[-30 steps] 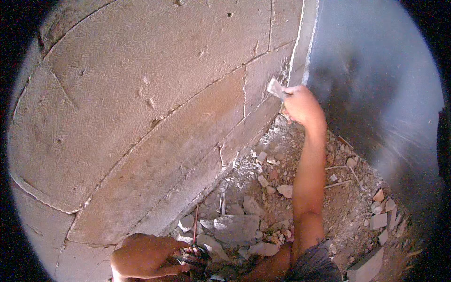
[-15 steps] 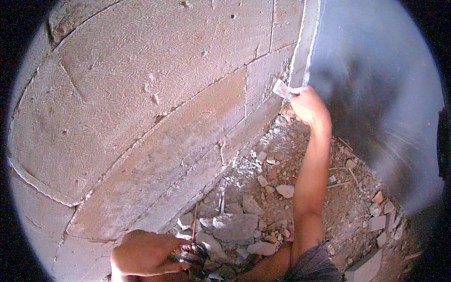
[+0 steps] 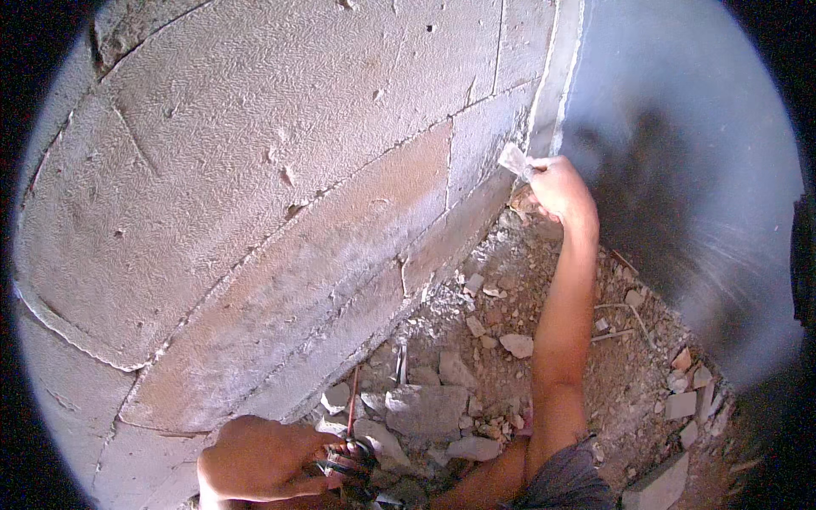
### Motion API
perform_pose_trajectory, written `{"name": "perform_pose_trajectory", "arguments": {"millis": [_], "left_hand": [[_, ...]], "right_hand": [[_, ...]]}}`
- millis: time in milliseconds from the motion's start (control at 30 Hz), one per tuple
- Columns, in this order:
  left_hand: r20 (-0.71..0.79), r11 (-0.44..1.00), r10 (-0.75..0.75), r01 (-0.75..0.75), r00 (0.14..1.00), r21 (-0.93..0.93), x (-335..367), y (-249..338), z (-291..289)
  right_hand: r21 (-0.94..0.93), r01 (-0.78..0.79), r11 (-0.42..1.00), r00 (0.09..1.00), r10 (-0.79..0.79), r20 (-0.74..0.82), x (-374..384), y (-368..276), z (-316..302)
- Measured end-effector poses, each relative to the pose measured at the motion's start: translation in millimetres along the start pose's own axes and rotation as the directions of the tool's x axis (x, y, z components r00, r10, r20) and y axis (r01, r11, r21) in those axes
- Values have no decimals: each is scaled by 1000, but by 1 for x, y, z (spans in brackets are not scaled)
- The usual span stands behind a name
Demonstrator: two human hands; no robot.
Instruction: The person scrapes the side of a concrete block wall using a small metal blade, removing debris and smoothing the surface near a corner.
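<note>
My right hand (image 3: 563, 194) reaches to the wall's corner with its fingers closed around a small scraper. The scraper's flat, whitish-smeared blade (image 3: 513, 160) points up and left at the foot of the block wall (image 3: 280, 229), by a pale strip along the corner. At the lower left, my left hand (image 3: 263, 461) is closed by a dark, roundish, banded thing (image 3: 350, 461), which its fingers partly hide. A thin reddish rod (image 3: 353, 399) stands up beside those fingers. What exactly the left hand grips is unclear.
Broken blocks and rubble (image 3: 425, 410) cover the floor along the wall's base. A smooth blue-grey panel (image 3: 697, 170) rises on the right. Thin pale strips (image 3: 614, 335) and a larger grey block (image 3: 659, 484) lie near its foot.
The view shifts slightly. My right hand and the scraper blade stay at the corner with barely any movement, and the left hand keeps its place.
</note>
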State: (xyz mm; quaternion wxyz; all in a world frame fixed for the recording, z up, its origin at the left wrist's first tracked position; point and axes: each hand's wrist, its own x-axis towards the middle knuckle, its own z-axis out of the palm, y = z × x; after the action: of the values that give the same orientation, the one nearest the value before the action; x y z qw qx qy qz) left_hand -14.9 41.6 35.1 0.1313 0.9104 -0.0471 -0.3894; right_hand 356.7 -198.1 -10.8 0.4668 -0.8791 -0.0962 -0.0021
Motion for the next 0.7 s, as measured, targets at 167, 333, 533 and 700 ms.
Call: {"name": "perform_pose_trajectory", "arguments": {"millis": [167, 333, 533, 700], "left_hand": [[-106, 988, 138, -145, 985, -53, 5, -10, 9], [-151, 987, 123, -137, 981, -84, 0, -11, 13], [-94, 991, 125, -129, 988, -39, -2, -5, 9], [-94, 980, 165, -174, 982, -94, 10, -6, 8]], "right_hand": [[-254, 101, 962, 994, -106, -6, 45, 53, 48], [-95, 29, 995, 990, -15, 141, 19, 17, 30], [16, -75, 997, 989, 72, 130, 0, 1, 8], [-138, 9, 990, 997, 3, 83, 16, 21, 36]]}}
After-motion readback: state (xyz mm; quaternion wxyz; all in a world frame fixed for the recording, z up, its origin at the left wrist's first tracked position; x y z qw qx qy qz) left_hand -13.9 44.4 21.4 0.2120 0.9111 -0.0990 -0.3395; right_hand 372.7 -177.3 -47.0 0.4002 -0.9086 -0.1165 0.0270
